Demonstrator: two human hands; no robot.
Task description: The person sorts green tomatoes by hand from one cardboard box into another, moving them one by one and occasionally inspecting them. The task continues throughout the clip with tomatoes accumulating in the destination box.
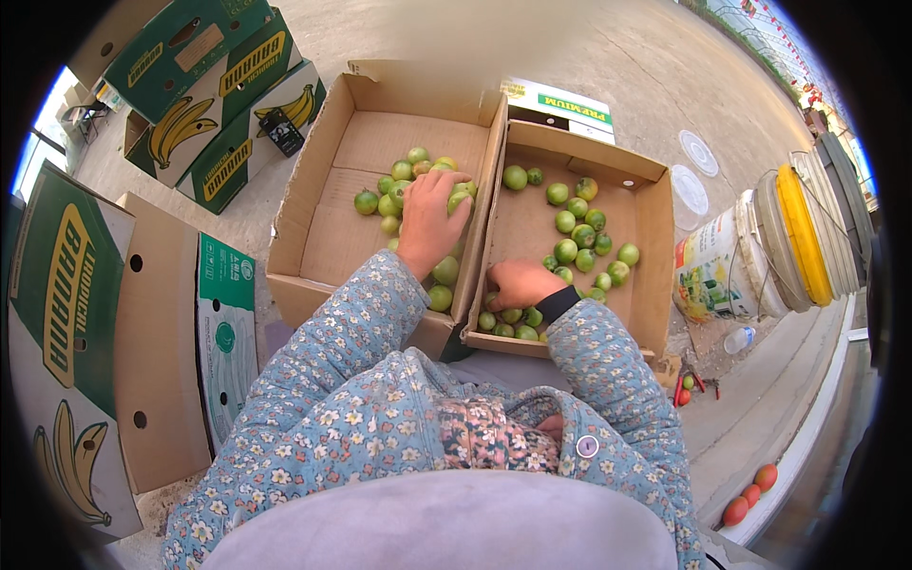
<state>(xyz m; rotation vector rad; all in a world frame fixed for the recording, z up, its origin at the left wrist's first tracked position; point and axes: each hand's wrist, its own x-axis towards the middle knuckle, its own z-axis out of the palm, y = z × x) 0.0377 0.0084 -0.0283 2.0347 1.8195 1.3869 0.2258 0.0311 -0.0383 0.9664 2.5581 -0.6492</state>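
Two open cardboard boxes stand side by side before me, both holding green tomatoes. My left hand [429, 217] lies over the pile of green tomatoes [417, 154] in the left box [324, 135]; its palm side is hidden, so whether it grips one cannot be told. Over in the right box [659, 242], my right hand [526, 283] is low at the near left corner, fingers bent down by several small green tomatoes [526, 333]. Its fingertips are partly hidden. More green tomatoes [584, 236] are scattered through the middle of that box, some with a yellowish or brown tint.
Banana cartons [235, 92] are stacked at the upper left, with a phone [282, 132] against them. More cartons [64, 285] stand at the left. Plastic buckets [727, 263] lie at the right, near two clear lids [690, 189], a plastic bottle [739, 340], red peppers [678, 392] and red tomatoes [751, 494].
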